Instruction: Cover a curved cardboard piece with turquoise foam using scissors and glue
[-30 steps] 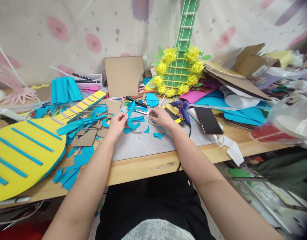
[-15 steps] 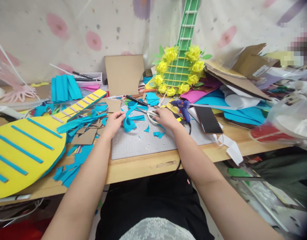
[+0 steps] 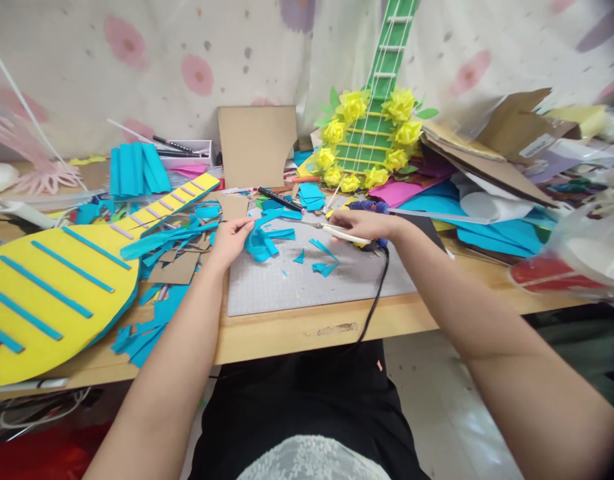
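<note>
My left hand (image 3: 231, 240) is closed in a pinch on a curled blue paper strip (image 3: 261, 245) at the left of the grey cutting mat (image 3: 287, 290). To the right, my right hand (image 3: 361, 225) grips white-handled scissors (image 3: 343, 234), their blades pointing left toward the strip but apart from it. Small blue paper scraps (image 3: 325, 269) lie on the mat between my hands. Behind my right hand is a blue glue gun (image 3: 367, 206), partly hidden, with its black cord (image 3: 378, 293) running off the table's front edge.
On the left lies a yellow guitar-shaped piece (image 3: 51, 293) with blue strips. A green guitar shape (image 3: 365, 137) with yellow paper flowers stands at the back. Brown cardboard (image 3: 257, 147) leans beside it. Stacked paper (image 3: 474, 217) and a red-and-white container (image 3: 551, 277) are on the right.
My right hand has moved right, lifting the scissors, and now covers much of the glue gun. My left hand still holds the blue strip. The view has shifted slightly.
</note>
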